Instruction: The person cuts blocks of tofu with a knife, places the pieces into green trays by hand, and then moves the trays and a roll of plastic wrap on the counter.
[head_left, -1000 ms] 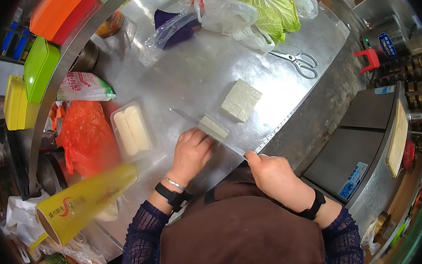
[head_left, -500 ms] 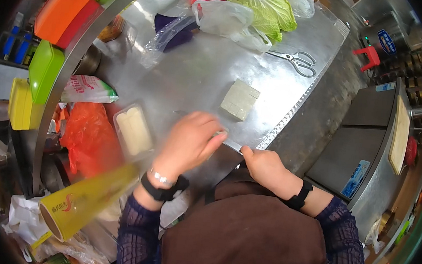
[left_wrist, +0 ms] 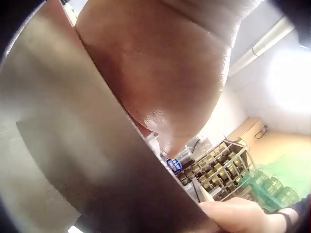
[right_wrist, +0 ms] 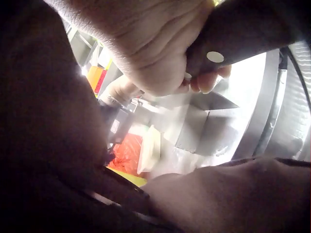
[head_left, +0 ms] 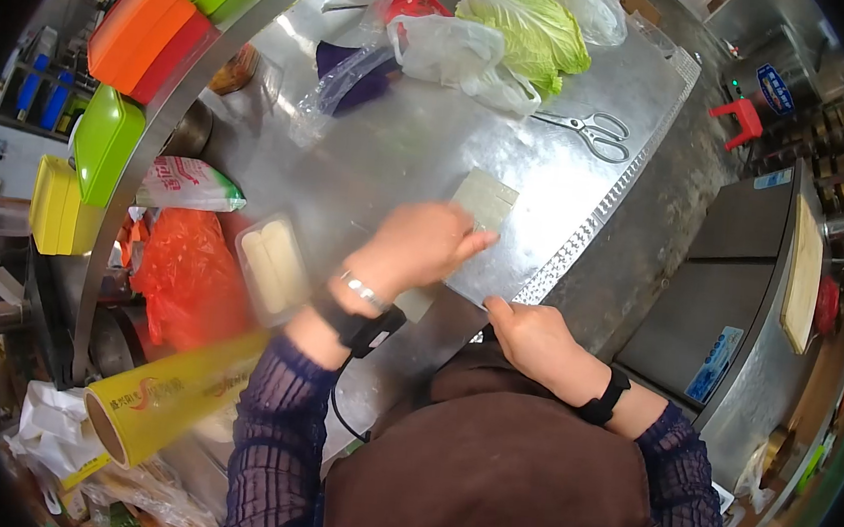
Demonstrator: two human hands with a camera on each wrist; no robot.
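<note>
In the head view a pale grey-green block of tofu (head_left: 488, 195) lies on the metal table, scored into parts. My left hand (head_left: 409, 244), blurred, is over its near left side, thumb out and fingertips overlapping the block's edge. My right hand (head_left: 534, 338), at the table's near edge, grips a knife by its dark riveted handle (right_wrist: 233, 46). The knife's broad blade (left_wrist: 82, 116) fills the left of the left wrist view, close beside the left hand. The smaller cut piece of tofu is hidden in the head view.
A plastic tray (head_left: 276, 269) of pale rolls and a red bag (head_left: 184, 283) stand at left, near a yellow roll (head_left: 175, 392). Further back lie scissors (head_left: 594, 133), a cabbage (head_left: 528, 32) and plastic bags (head_left: 450, 55). The table's perforated edge (head_left: 602, 214) is at right.
My left hand has left the cut piece at the blade, lifting and moving up and right to the tofu block. The right hand stays almost in place with the knife.
</note>
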